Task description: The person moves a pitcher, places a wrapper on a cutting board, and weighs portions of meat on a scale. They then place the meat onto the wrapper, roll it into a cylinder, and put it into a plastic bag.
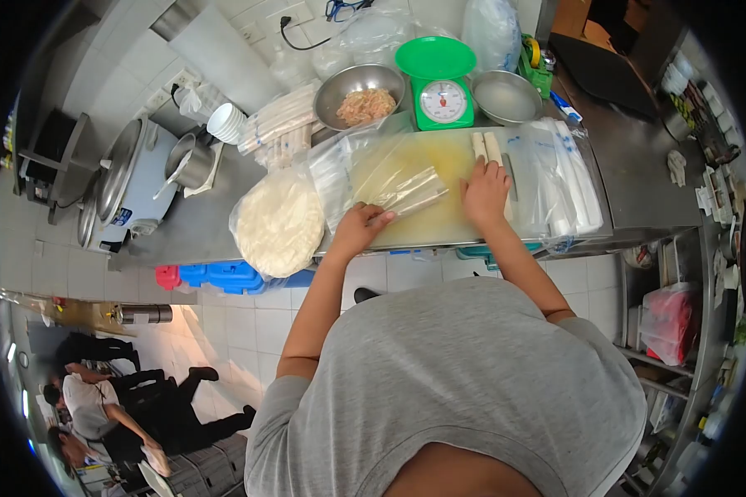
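Note:
My left hand (358, 230) pinches the near edge of a clear plastic bag (410, 189) lying over a yellowish cutting board (452, 217). My right hand (486, 192) has its fingers curled over the near ends of two white rolls (486, 146) side by side on the board. Just right of that hand lies a thin grey strip like a knife blade (512, 178), partly hidden. Longer white rolls (584, 178) lie in clear plastic at the board's right. By my left wrist, a pale, round dough-like mass (279, 222) sits in a plastic bag.
Behind the board stand a metal bowl of pinkish chopped filling (365, 108), a green dial scale (443, 103) and another metal bowl (507, 98). Packed plastic-wrapped sticks (278, 120), white cups (226, 123) and a large cooker (133, 186) are leftward. Other people (112, 406) are at lower left.

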`<action>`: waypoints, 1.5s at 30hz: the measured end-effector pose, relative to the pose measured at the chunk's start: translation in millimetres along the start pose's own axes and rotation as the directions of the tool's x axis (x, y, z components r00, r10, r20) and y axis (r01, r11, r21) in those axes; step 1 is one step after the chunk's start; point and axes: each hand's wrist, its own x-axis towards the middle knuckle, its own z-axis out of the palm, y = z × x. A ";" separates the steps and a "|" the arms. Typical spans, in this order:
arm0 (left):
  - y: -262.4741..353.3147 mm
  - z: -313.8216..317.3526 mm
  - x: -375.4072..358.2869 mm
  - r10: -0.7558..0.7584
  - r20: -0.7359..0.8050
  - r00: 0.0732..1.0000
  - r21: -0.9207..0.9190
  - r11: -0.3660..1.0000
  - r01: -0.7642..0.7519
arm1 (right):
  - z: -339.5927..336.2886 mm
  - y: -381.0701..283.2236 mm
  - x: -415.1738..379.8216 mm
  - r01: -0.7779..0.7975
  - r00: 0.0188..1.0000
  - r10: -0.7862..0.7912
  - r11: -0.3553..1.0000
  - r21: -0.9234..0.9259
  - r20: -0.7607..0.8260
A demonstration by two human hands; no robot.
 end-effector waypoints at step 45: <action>-70.1 -47.2 44.4 -0.149 0.556 0.818 -0.531 0.694 0.487 | 40.7 -126.5 69.0 0.297 0.191 -0.820 0.572 0.765 0.539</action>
